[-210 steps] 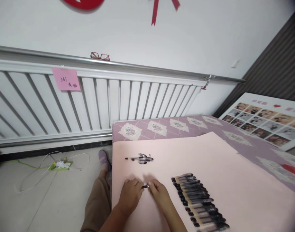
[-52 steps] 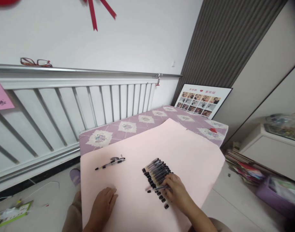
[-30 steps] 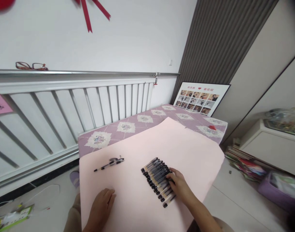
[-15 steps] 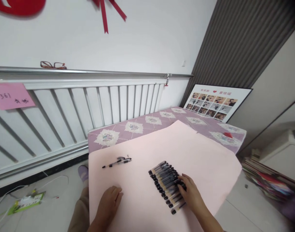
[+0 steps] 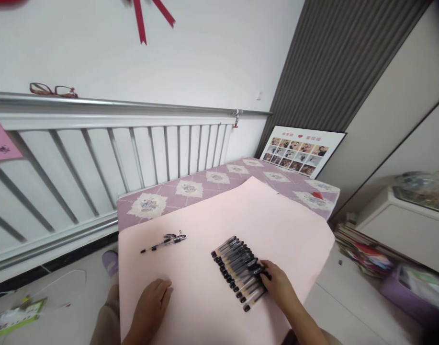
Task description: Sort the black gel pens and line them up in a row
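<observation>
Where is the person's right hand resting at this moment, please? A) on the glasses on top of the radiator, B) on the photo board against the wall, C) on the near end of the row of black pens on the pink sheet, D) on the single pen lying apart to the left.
C: the right hand lies on the near end of the row of black pens on the pink sheet, while the left hand rests flat on the sheet.

Sheet: a large pale pink paper sheet lies on the purple patterned surface.
Row: black gel pens in a row lie on the sheet, right of centre.
Right hand: touches the row's near right end.
Left hand: flat on the sheet, well left of the row.
Loose pens: a few black loose pens behind the left hand.
Behind: white slatted radiator, red-framed glasses on top.
</observation>
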`<state>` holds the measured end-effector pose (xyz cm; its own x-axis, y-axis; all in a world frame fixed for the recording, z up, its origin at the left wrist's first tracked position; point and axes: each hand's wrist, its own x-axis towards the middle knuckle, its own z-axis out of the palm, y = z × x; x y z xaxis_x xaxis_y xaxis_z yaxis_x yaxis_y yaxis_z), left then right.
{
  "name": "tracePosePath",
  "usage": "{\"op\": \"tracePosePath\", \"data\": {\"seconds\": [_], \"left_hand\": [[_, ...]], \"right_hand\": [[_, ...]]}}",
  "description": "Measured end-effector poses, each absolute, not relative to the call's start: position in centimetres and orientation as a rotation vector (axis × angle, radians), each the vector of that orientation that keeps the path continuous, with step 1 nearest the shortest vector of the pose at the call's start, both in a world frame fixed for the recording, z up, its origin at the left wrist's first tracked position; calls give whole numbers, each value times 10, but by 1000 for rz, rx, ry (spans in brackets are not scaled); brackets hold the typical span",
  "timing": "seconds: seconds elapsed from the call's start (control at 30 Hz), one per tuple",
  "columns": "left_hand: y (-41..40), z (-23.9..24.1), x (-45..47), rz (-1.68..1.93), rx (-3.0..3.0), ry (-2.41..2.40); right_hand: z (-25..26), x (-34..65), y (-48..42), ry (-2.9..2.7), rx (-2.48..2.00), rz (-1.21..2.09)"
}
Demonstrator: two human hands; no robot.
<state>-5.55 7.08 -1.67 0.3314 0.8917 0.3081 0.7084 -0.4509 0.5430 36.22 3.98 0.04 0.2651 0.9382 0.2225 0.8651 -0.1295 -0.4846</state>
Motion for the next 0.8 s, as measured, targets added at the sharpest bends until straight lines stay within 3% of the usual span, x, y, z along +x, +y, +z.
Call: {"op": "tracePosePath", "data": {"seconds": [0.8], "left_hand": [[71, -17, -56, 882, 2277, 1437]], "right_hand": [[29, 331, 36, -1589, -2069, 8]]}}
